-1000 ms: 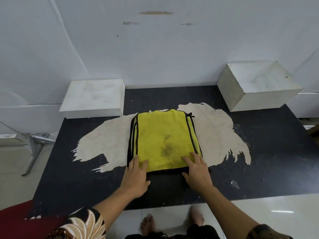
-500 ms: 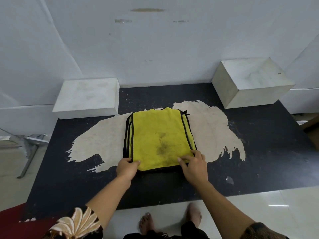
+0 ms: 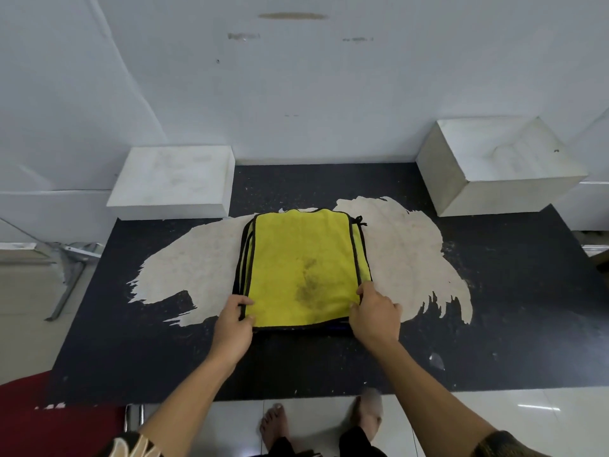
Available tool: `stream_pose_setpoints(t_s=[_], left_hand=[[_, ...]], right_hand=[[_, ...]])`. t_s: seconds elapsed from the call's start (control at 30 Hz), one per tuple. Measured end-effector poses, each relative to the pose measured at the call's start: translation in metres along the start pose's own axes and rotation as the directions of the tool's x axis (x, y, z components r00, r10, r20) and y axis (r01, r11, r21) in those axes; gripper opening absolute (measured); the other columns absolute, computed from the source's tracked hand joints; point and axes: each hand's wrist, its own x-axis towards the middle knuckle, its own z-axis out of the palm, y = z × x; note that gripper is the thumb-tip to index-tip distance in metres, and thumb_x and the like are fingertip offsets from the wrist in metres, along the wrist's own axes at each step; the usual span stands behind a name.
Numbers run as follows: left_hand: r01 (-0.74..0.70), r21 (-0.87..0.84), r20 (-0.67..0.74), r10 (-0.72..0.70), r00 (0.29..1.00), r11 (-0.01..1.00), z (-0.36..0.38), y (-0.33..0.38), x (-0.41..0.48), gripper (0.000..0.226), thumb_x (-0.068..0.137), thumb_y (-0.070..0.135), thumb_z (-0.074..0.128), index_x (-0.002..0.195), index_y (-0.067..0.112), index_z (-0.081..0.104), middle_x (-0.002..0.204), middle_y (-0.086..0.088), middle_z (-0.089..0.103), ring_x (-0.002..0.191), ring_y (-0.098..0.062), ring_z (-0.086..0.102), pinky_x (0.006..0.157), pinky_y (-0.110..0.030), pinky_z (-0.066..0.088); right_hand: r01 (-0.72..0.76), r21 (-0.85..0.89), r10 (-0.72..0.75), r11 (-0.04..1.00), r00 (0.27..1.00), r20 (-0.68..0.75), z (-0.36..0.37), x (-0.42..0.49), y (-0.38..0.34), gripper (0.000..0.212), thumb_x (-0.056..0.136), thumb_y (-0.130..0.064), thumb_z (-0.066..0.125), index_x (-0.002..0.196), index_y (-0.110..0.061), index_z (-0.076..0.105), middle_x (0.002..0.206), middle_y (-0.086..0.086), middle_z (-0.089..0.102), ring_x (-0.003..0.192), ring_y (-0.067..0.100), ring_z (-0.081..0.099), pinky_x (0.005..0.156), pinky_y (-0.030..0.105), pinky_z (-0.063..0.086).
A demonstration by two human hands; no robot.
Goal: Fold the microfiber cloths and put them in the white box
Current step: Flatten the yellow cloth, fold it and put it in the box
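Feet: your 2 bare feet (image 3: 276, 423) stand on pale tile just below the table's near edge; the right one is blurred.
Left hand: your left hand (image 3: 234, 321) grips the near-left corner of the cloths, with the thumb on top and the fingers curled under the edge.
Right hand: your right hand (image 3: 375, 311) grips the near-right corner, fingers hooked round the black-trimmed side edge.
Cloths: the cloths (image 3: 303, 258) lie in 1 flat yellow stack with black trim, and several layers show at its left side. A dark smudge marks the middle of the top one. The stack sits mid-table, outside both boxes.
Table: the table (image 3: 510, 308) is black, with a broad pale worn patch (image 3: 405, 245) under and beside the stack.
Left box: the left box (image 3: 174, 179) is low and white, at the far-left corner, well apart from the stack.
Right box: the right box (image 3: 494, 163) is taller and white, at the far-right corner by the wall (image 3: 296, 94). You cannot tell whether either box is open.
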Motion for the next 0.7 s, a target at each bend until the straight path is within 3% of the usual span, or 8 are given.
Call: stream_pose_setpoints(t_s=[0.1, 0.23, 0.33, 0.43, 0.5, 0.57, 0.63, 0.7], left_hand=[[-0.03, 0.022, 0.086, 0.028, 0.996, 0.999, -0.006, 0.002, 0.0, 0.043, 0.093, -0.006, 0.045, 0.104, 0.029, 0.069, 0.123, 0.004, 0.059, 0.117, -0.021, 0.054, 0.1, -0.041, 0.048], [-0.007, -0.029, 0.103, 0.01, 0.995, 1.0, -0.007, 0.008, -0.003, 0.049, 0.095, -0.007, 0.044, 0.13, 0.023, 0.059, 0.131, 0.002, 0.049, 0.112, -0.02, 0.056, 0.072, -0.019, 0.05], [0.0, -0.072, 0.085, 0.006, 0.996, 0.997, -0.006, 0.011, -0.003, 0.05, 0.094, -0.008, 0.044, 0.132, 0.022, 0.057, 0.132, 0.0, 0.05, 0.104, -0.019, 0.057, 0.067, -0.019, 0.049], [0.005, -0.099, 0.099, 0.005, 0.995, 0.995, -0.008, 0.013, -0.003, 0.052, 0.092, -0.01, 0.043, 0.125, 0.025, 0.063, 0.127, -0.002, 0.056, 0.087, -0.016, 0.059, 0.062, -0.021, 0.048], [0.018, -0.107, 0.11, -0.007, 0.994, 0.994, -0.012, 0.013, -0.002, 0.05, 0.091, -0.01, 0.043, 0.112, 0.027, 0.071, 0.125, -0.004, 0.059, 0.082, -0.017, 0.058, 0.061, -0.023, 0.048], [0.06, -0.133, 0.122, -0.043, 0.992, 0.989, -0.018, 0.013, -0.001, 0.048, 0.091, -0.009, 0.044, 0.105, 0.026, 0.074, 0.123, -0.005, 0.06, 0.081, -0.018, 0.057, 0.061, -0.026, 0.047], [0.085, -0.159, 0.126, -0.065, 0.99, 0.984, -0.022, 0.015, 0.0, 0.047, 0.09, -0.011, 0.044, 0.107, 0.022, 0.073, 0.122, -0.008, 0.059, 0.077, -0.018, 0.054, 0.058, -0.027, 0.046], [0.086, -0.194, 0.135, -0.06, 0.989, 0.977, -0.025, 0.021, 0.0, 0.05, 0.087, -0.013, 0.043, 0.111, 0.02, 0.072, 0.12, -0.011, 0.058, 0.071, -0.017, 0.049, 0.053, -0.026, 0.044]], right_hand=[[0.051, 0.11, -0.05, 0.993, 0.999, -0.015, -0.007, 0.006, 0.005, 0.006, 0.096, -0.02, 0.054, 0.101, -0.019, 0.057, 0.096, 0.0, 0.063, 0.083, 0.024, 0.059, 0.071, 0.034, 0.041], [-0.02, 0.078, 0.01, 0.997, 0.992, 0.125, -0.014, 0.012, 0.01, 0.011, 0.095, -0.016, 0.055, 0.099, -0.015, 0.065, 0.098, 0.005, 0.065, 0.079, 0.021, 0.055, 0.066, 0.029, 0.041], [-0.084, 0.07, 0.065, 0.994, 0.969, 0.238, -0.017, 0.012, 0.011, 0.013, 0.091, -0.01, 0.055, 0.097, -0.015, 0.066, 0.098, 0.003, 0.065, 0.08, 0.019, 0.055, 0.067, 0.027, 0.042], [-0.17, 0.225, 0.099, 0.959, 0.949, 0.298, -0.019, 0.014, 0.013, 0.017, 0.087, -0.007, 0.058, 0.088, -0.02, 0.068, 0.087, -0.002, 0.064, 0.072, 0.014, 0.056, 0.062, 0.023, 0.042], [-0.282, 0.43, 0.134, 0.858, 0.93, 0.342, -0.02, 0.014, 0.014, 0.013, 0.086, -0.008, 0.064, 0.082, -0.019, 0.07, 0.077, -0.001, 0.063, 0.067, 0.014, 0.057, 0.056, 0.024, 0.046], [-0.419, 0.646, 0.186, 0.638, 0.898, 0.399, -0.022, 0.012, 0.015, 0.004, 0.088, -0.01, 0.07, 0.084, -0.01, 0.072, 0.088, 0.007, 0.066, 0.078, 0.019, 0.063, 0.055, 0.024, 0.053], [-0.481, 0.749, 0.219, 0.456, 0.876, 0.429, -0.025, 0.011, 0.014, 0.006, 0.089, -0.01, 0.071, 0.086, -0.005, 0.07, 0.099, 0.012, 0.066, 0.088, 0.024, 0.065, 0.055, 0.024, 0.057], [-0.516, 0.775, 0.229, 0.364, 0.856, 0.463, -0.03, 0.012, 0.011, 0.006, 0.092, -0.004, 0.066, 0.091, -0.003, 0.071, 0.098, 0.012, 0.064, 0.083, 0.023, 0.064, 0.056, 0.024, 0.057]])
